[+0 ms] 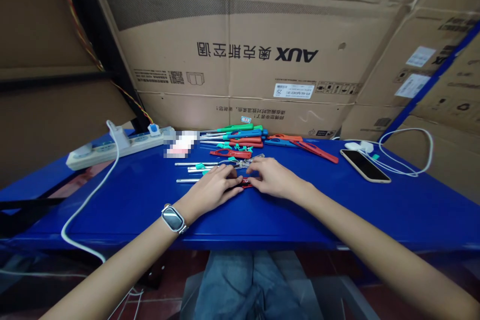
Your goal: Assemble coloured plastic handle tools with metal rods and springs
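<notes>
In the middle of the table, both my hands meet over a red plastic lighter casing (246, 183) that lies low on the surface. My left hand (215, 185), with a watch on its wrist, has its thumb and fingertips closed at the casing's left end. From the other side my right hand (273, 178) pinches the right end; the fingers cover much of the piece. Thin metal tubes (187, 180) with green tape stick out left of my left hand. Just beyond my fingers lie another red casing (230, 153) and a small tangle of clear parts and wires (245, 162).
Long-nosed lighters with green (240, 128), blue and red handles are piled at the back. Loose casings, one red (315, 151), lie right of them. A phone (365, 165) and white cable (403, 172) are at right, a power strip (120, 146) at left. Cardboard (255, 20) walls the back.
</notes>
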### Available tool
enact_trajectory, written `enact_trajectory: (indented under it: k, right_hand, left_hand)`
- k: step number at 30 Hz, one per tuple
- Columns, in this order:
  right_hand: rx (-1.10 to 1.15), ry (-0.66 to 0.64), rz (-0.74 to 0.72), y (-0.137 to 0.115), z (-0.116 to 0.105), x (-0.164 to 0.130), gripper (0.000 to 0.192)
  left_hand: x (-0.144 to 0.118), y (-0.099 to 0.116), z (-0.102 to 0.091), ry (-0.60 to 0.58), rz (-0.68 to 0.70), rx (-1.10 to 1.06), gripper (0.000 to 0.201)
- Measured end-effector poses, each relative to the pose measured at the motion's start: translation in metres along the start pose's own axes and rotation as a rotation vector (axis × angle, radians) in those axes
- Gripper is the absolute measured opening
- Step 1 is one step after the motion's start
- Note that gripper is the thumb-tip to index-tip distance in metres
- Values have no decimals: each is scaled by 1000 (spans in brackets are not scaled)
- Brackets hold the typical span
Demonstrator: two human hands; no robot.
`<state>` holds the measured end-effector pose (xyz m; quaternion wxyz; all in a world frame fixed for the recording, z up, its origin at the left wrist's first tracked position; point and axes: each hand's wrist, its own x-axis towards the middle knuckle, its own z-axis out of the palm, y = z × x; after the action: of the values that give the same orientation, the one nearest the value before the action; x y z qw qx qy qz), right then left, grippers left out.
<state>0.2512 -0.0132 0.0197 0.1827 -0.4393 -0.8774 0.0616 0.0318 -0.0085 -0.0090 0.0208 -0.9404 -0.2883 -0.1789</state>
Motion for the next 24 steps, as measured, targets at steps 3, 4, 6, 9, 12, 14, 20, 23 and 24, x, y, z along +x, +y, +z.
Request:
enact_trajectory:
  k: [3,4,6,9,12,14,20,23,24]
  right_hand:
    - [-30,-73,15,-4,2,18,8]
    - [-26,-105,33,-4,3,22,8]
    - [-8,-153,69,-3,5,28,9]
    - [28,-165,97,-3,5,30,12]
    - [84,-161,114,-3,5,29,14]
    - [126,-169,140,-3,4,29,15]
    - [200,-158,178,-2,6,28,15]
    - [194,-132,151,-2,7,27,15]
    - [181,-119,136,-2,8,27,15]
  left_hand:
    - [0,-1,1,11,1,-17,34]
    - [0,-2,2,17,1,-26,33]
    - [0,-4,2,36,-2,-59,31]
    - [-2,-8,1,66,-40,-151,29]
    - [-5,-10,0,76,-68,-204,28]
    - [-6,-11,0,70,-58,-200,27]
    - [-8,-10,4,55,-58,-162,29]
    - [-8,-9,4,56,-58,-159,30]
    - [-7,-8,4,57,-58,-158,30]
